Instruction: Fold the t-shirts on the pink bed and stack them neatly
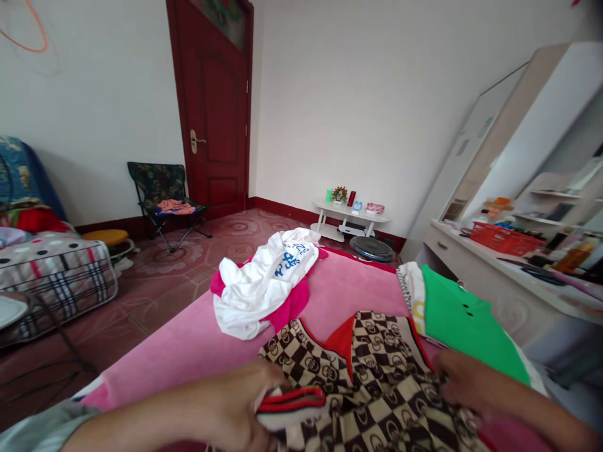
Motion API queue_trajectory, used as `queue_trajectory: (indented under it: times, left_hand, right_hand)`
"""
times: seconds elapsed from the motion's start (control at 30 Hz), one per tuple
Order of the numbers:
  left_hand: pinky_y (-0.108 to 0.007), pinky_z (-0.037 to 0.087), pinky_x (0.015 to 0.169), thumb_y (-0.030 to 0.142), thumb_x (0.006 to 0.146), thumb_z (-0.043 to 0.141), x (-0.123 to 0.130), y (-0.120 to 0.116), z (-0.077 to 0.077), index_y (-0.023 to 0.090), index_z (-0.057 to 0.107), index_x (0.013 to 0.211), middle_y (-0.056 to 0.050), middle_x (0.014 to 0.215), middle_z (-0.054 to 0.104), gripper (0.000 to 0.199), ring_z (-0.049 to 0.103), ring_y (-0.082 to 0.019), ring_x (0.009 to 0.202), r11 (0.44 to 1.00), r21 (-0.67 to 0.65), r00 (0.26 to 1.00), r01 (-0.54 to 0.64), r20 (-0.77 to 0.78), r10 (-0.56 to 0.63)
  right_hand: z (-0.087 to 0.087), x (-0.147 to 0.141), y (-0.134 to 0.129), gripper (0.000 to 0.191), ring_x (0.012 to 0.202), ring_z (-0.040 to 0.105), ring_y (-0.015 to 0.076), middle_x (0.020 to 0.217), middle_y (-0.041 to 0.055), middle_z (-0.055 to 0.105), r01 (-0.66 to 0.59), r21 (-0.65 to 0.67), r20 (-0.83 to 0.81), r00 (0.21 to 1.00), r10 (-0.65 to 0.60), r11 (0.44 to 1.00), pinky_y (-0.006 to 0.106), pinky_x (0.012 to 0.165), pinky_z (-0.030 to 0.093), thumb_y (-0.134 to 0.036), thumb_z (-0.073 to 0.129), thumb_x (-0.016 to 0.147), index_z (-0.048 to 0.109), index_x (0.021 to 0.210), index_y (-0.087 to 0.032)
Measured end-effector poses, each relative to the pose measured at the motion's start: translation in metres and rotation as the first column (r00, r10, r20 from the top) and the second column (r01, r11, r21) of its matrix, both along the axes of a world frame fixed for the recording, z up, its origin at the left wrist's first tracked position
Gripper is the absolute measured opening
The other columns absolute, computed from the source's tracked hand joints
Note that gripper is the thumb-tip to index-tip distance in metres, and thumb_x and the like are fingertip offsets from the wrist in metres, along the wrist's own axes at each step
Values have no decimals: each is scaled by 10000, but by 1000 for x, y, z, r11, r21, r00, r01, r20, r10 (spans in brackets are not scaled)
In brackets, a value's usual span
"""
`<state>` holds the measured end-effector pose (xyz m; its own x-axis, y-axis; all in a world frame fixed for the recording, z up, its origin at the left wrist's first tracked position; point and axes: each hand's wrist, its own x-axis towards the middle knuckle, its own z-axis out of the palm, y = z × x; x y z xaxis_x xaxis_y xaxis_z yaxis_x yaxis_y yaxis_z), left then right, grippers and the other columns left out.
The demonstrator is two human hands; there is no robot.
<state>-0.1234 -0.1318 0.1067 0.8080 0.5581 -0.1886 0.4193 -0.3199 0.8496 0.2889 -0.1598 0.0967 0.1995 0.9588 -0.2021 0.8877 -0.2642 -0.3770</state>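
Observation:
A brown and beige checkered garment [391,389] with red, black and white striped edging lies in front of me on the pink bedcover. Its far end parts in a V, where a red piece [343,339] shows. My left hand [235,402] is closed on the garment's left side, beside a striped band. On the opposite side my right hand [459,380] grips the edge, slightly blurred, with its fingertips partly hidden. Beyond my left hand lie a crumpled white shirt [264,282] with blue lettering and a bright pink cloth [294,304] under it. Green folded clothing [466,314] rests past my right hand.
The pink bedcover [353,276] spreads under the clothes. To the right stands a white dresser [499,276] with a red basket [506,238]. A low white table [353,211], a round dark object [372,248], a folding chair [164,194] and a red door [217,113] are farther off.

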Motion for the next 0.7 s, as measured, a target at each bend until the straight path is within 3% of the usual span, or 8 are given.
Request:
queue_trajectory:
  times: [0.07,0.13,0.23,0.33,0.4,0.53,0.6,0.7]
  left_hand:
    - [-208,469,583,155,631,570,-6,24,19,174,623,955,23,839,669,329,599,-142,698,988,-31,979,-152,135,155]
    - [-213,468,595,160,662,560,-16,55,48,161,593,981,17,832,653,321,599,-139,711,925,68,897,-375,280,343]
    - [-222,454,601,173,668,592,-33,103,100,125,576,923,19,746,600,260,580,-129,671,601,312,644,-736,595,480]
    - [-265,466,695,161,703,575,-44,136,131,107,592,964,-10,809,616,268,588,-144,739,227,509,557,-830,733,390]
    - [-301,464,798,130,722,542,-45,148,126,126,605,1046,-44,948,644,330,601,-180,876,116,647,639,-754,680,360]
    - [-330,390,986,39,705,470,-36,151,54,213,661,1045,-27,1203,612,427,531,-199,1140,356,882,946,-309,246,210]
    - [-346,372,1016,59,709,498,-31,145,7,232,681,1013,-23,1215,618,396,516,-207,1174,517,854,995,-59,9,99]
    - [-404,310,1072,83,714,521,-25,132,-46,239,641,1114,-27,1307,562,446,423,-225,1276,567,822,989,-59,-30,146]
  right_hand:
    - [47,-15,40,140,444,602,221,511,90,640,8,-165,-219,975,-45,986,319,450,427,-161,499,571,629,528,-189]
    - [96,-35,84,120,434,593,188,500,96,621,84,62,-368,928,-55,995,306,473,439,-138,517,621,618,576,-93]
    - [154,-70,145,201,571,624,117,697,89,648,250,451,-505,863,14,857,278,605,470,-151,520,726,598,818,10]
    - [169,-102,187,440,853,635,117,1142,124,586,272,605,-545,827,140,748,263,728,474,-245,533,792,459,1184,-60]
    - [146,-115,202,604,983,610,185,1324,155,468,293,632,-556,816,156,717,326,767,506,-315,631,736,395,1262,-137]
    - [48,-91,201,552,1145,533,268,1277,182,517,170,619,-384,917,107,767,420,944,442,-344,656,693,483,1166,-119]
    - [0,-50,185,501,1143,538,273,1239,183,549,85,601,-167,986,21,795,424,973,416,-325,585,727,490,1169,-108]
    - [-42,31,143,414,1132,551,294,1161,183,596,41,573,219,955,-201,818,409,989,396,-324,512,746,551,1106,-125]
